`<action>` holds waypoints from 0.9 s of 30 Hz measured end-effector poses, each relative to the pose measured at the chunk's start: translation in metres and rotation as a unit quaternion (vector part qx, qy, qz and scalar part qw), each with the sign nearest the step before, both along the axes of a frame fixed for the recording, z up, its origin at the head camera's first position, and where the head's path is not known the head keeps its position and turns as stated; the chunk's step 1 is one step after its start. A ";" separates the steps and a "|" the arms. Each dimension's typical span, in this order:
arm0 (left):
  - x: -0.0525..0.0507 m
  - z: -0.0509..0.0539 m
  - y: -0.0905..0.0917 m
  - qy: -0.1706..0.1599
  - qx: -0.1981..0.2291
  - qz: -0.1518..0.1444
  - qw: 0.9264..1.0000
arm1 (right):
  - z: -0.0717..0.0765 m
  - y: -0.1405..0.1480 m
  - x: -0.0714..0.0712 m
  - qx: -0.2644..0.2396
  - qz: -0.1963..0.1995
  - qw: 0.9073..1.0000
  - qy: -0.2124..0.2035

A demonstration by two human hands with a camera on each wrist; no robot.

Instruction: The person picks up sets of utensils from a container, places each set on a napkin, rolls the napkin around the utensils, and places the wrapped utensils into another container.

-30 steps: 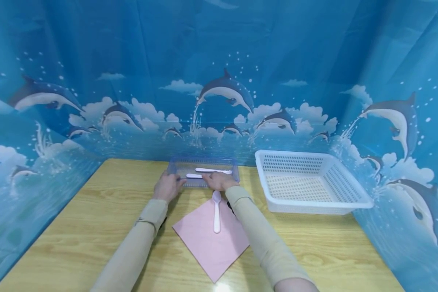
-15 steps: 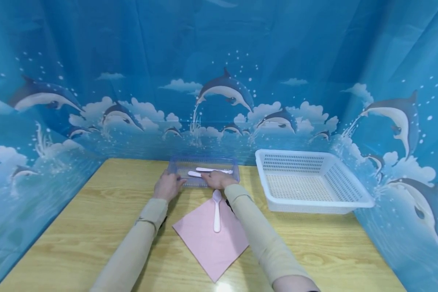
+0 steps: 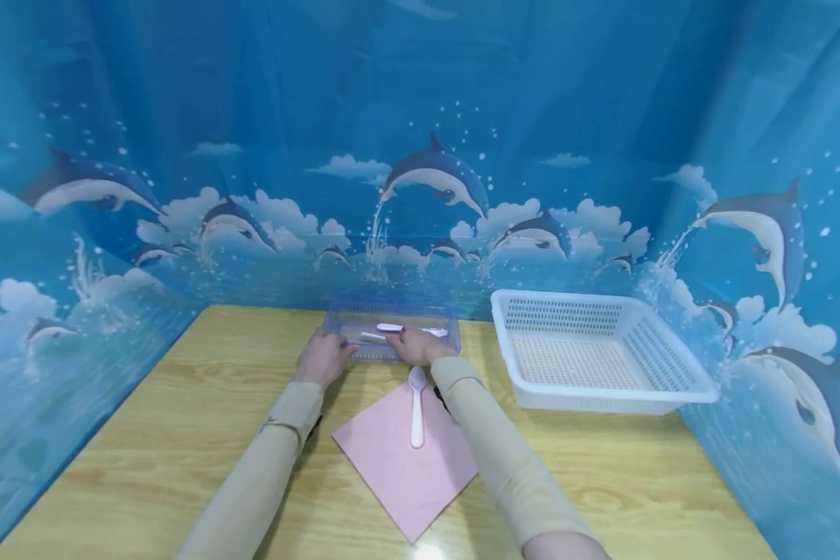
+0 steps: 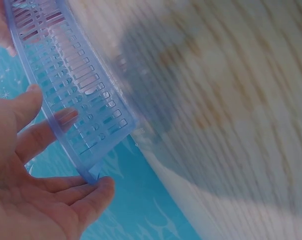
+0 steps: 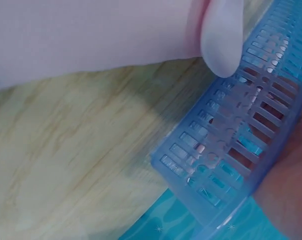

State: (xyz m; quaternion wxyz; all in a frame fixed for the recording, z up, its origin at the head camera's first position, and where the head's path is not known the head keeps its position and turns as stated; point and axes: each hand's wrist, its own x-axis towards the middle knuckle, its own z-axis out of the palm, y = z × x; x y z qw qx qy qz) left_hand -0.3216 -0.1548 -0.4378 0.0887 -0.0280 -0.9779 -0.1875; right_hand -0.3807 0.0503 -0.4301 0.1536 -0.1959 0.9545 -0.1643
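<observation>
A translucent blue slotted basket (image 3: pixel 337 350) stands near the back edge of the table. At its left end my left hand (image 3: pixel 320 358) grips the rim; in the left wrist view, the thumb and index finger (image 4: pixel 38 137) lie on either side of it. My right hand (image 3: pixel 414 344) reaches over the front wall and pinches a white plastic utensil (image 3: pixel 372 337); only its left end shows and its kind is hidden. Behind it in the basket lies another white plastic utensil (image 3: pixel 390 327). In the right wrist view, the basket wall (image 5: pixel 230 130) covers the right fingers.
A white plastic spoon (image 3: pixel 416 408) lies on a pink square napkin (image 3: pixel 399 474) in front of the basket, bowl end toward it. To the right stands a larger white slotted basket (image 3: pixel 574 362). A blue dolphin curtain (image 3: pixel 420 117) surrounds the wooden table (image 3: pixel 154 435).
The utensil at my right hand shifts slightly right and shows less of its length than a second ago. My left hand keeps its hold on the basket.
</observation>
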 end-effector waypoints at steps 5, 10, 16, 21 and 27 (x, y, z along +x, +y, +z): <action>0.001 -0.001 0.000 0.010 0.002 -0.002 1.000 | -0.004 -0.002 0.001 0.027 0.025 0.997 0.065; 0.001 -0.001 0.000 0.009 0.006 0.000 1.000 | 0.003 -0.004 0.001 0.008 0.068 0.984 0.167; 0.000 0.000 0.001 0.006 0.008 -0.002 1.000 | 0.011 -0.002 0.005 -0.049 0.049 0.976 0.207; 0.000 0.000 0.001 0.007 0.003 -0.006 1.000 | 0.009 0.003 0.008 -0.125 0.011 0.971 0.201; 0.000 0.000 0.001 -0.001 -0.002 -0.002 1.000 | 0.007 0.006 0.014 -0.220 -0.011 0.964 0.151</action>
